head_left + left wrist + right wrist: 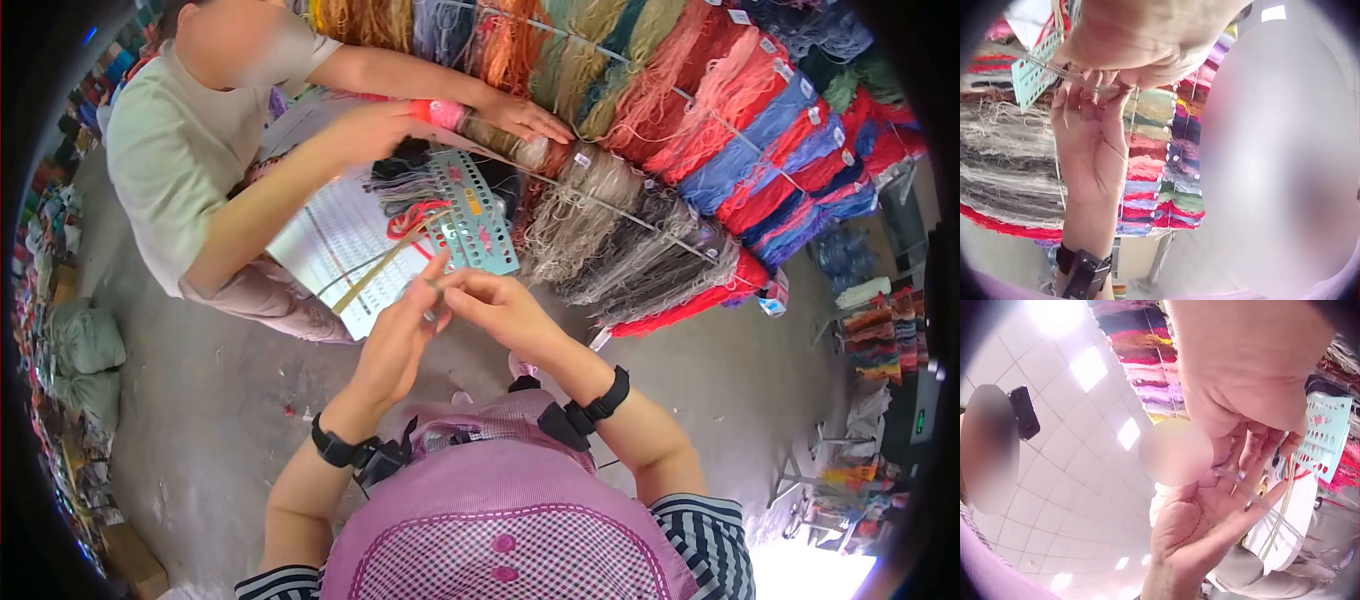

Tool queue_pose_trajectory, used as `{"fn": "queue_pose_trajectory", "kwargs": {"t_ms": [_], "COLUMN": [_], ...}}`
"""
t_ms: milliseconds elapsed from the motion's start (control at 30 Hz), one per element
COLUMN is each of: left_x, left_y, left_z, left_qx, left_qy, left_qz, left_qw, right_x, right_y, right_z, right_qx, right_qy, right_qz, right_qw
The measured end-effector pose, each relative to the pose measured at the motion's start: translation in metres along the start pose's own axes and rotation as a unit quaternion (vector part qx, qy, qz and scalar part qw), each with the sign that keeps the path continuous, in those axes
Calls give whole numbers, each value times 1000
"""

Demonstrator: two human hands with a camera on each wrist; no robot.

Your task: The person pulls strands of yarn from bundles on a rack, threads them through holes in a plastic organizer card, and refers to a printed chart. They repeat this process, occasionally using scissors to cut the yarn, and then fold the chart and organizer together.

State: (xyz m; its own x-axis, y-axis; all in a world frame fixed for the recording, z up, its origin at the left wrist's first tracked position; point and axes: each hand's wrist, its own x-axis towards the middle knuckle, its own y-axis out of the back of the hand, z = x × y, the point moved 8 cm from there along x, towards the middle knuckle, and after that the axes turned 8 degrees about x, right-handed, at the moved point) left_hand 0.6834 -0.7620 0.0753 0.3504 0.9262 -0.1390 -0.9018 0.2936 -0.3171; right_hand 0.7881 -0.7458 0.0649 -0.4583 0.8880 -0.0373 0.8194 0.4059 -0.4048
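Beyond and to the right of the fingers, in the head view, hang the yarn bundles (590, 205) in beige, grey, coral, red and blue. Ahead and to the left stands another person (175, 160), one hand (530, 118) resting on the yarn, the other blurred above a printed sheet (325, 235). The sheet spreads ahead and left of the fingertips, lines of small print across it. The left hand (395, 335) and right hand (505, 315) meet in front of the apron, both with fingers curled in close and pinching thin strands (1267, 509) between them. Just past the fingertips is a turquoise card (478, 215), pierced with rows of round holes and bearing pink marks and an orange label. Red loops (408, 220) and dark grey threads (400, 185) lie along its left side; an olive strand (375, 278) slants from there down over the sheet, left of the fingers. The thin strands are pale, greyish and somewhat glossy, bunched loosely side by side. Their long axis runs from the fingers up and left past the card in the left wrist view, and down to the right in the right wrist view; their far ends cannot be made out.
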Motion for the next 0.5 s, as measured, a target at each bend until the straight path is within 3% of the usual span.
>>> {"fn": "queue_pose_trajectory", "kwargs": {"t_ms": [100,233,367,400,433,467,500], "left_x": [19,35,45,47,48,49,51], "left_y": [-22,-34,-31,-28,-6,25,58], "left_z": [-1,-10,-20,-21,-31,-43,-45], "left_qx": [91,71,-41,-91,-151,-209,-262], "left_qy": [-11,5,55,65,90,111,82], "left_qz": [-51,-81,-89,-89,-22,46,65], "left_qw": [995,994,994,990,984,970,959], "right_x": [-22,-40,-47,-51,-56,-65,-69], "right_y": [27,50,70,79,89,102,126], "right_z": [-5,-11,-10,-18,-26,-51,-49], "right_qx": [-8,55,-2,29,60,-112,214], "right_qy": [-9,27,27,68,107,166,175], "right_qz": [73,124,126,189,249,275,244], "right_qw": [997,990,992,979,961,940,929]}}
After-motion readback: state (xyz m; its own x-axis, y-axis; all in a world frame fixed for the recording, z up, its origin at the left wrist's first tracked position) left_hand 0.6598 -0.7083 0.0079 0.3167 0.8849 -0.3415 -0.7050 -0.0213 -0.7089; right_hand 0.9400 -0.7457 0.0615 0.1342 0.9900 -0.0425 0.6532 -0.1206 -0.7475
